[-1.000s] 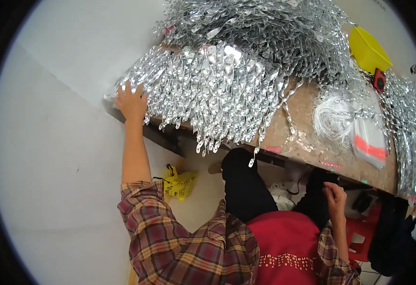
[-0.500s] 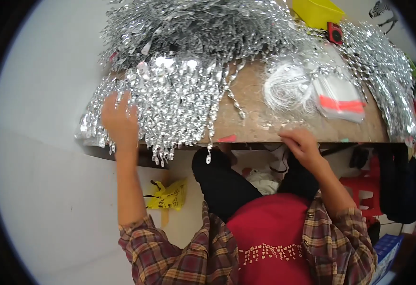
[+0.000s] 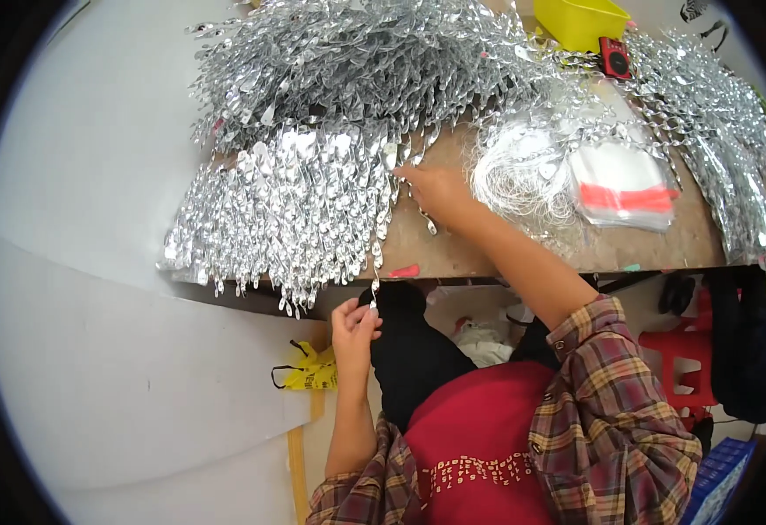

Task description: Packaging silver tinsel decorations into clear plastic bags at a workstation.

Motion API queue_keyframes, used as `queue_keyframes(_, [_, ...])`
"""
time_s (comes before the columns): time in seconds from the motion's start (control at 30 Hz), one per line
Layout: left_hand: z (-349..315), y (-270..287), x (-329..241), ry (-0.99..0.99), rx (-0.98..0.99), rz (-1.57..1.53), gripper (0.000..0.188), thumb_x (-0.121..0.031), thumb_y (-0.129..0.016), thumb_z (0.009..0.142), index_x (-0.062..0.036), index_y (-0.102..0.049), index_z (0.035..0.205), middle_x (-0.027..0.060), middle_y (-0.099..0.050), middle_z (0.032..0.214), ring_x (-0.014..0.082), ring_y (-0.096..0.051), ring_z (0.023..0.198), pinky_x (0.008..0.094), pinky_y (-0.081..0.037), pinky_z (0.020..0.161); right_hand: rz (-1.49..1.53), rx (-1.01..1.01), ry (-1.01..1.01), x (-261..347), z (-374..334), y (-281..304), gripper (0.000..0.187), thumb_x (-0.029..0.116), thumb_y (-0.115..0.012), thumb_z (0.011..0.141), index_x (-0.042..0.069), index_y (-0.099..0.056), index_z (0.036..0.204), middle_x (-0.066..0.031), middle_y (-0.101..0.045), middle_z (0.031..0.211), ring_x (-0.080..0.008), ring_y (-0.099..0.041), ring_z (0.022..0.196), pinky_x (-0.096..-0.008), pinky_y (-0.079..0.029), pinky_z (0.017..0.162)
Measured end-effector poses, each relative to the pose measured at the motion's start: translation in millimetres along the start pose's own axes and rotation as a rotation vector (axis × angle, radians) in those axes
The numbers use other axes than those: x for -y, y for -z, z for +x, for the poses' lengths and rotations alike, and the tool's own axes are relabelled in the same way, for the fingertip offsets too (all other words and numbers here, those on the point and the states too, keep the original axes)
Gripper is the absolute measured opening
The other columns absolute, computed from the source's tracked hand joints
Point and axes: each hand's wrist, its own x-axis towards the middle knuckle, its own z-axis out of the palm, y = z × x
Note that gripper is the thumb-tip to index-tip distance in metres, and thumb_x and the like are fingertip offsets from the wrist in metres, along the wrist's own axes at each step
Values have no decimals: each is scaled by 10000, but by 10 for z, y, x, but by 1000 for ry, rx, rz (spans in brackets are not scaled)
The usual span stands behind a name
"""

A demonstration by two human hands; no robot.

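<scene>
A fringe of twisted silver foil strands [image 3: 278, 210] lies over the left part of the table, its tips hanging past the front edge. Just below that edge, my left hand [image 3: 354, 332] pinches the lower end of one silver foil strand [image 3: 376, 262] at the fringe's right side. My right hand [image 3: 440, 194] reaches across from the right, thumb and forefinger closed at the upper part of the same side of the fringe. Its fingertips partly cover the foil there. Another short strand end [image 3: 430, 226] hangs beneath the right hand.
Behind the fringe rises a large heap of silver foil strands [image 3: 357, 61]. A coil of white string [image 3: 519, 175] and clear plastic bags [image 3: 619, 188] with a red band lie to the right. Farther back are a yellow bin [image 3: 583, 24] and a small red device [image 3: 614, 58]. More foil [image 3: 716, 149] drapes at right.
My left hand has come off the fringe's left side and moved right and down to a strand's end. My right hand has moved left and farther over the table to the fringe's right side.
</scene>
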Motion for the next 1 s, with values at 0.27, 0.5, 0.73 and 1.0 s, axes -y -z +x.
queue_keyframes(0.27, [123,-170,-171,126,213,-330,271,-100,-552,903,33,-518,1136,127,-657,941,114,-591,733,224,-471,645,77,-49,136,1,-99,195,151,192,-628,810,136,-629,950,-89,-629,766,-296,-616,718,-414,-480,632])
queue_keyframes(0.5, [172,-380,-322,41,236,-389,275,-107,-555,907,8,-508,1152,109,-659,945,96,-596,725,205,-469,638,-80,353,-147,159,-7,281,295,300,-661,749,98,-599,955,-103,-656,805,-295,-628,770,-396,-483,674])
queue_keyframes(0.73, [-9,-458,-344,113,360,-427,316,-142,-589,891,-8,-506,1164,120,-663,951,107,-615,760,209,-480,669,120,546,-166,249,-437,813,212,213,-621,716,56,-604,858,-110,-650,738,-281,-630,672,-364,-489,624])
queue_keyframes(1.0, [-256,-767,-307,178,604,-385,379,-139,-584,893,-21,-454,1229,106,-661,962,114,-614,773,234,-476,700,383,368,-389,347,-924,1063,107,125,-622,743,25,-588,763,-92,-600,645,-213,-569,568,-318,-449,555])
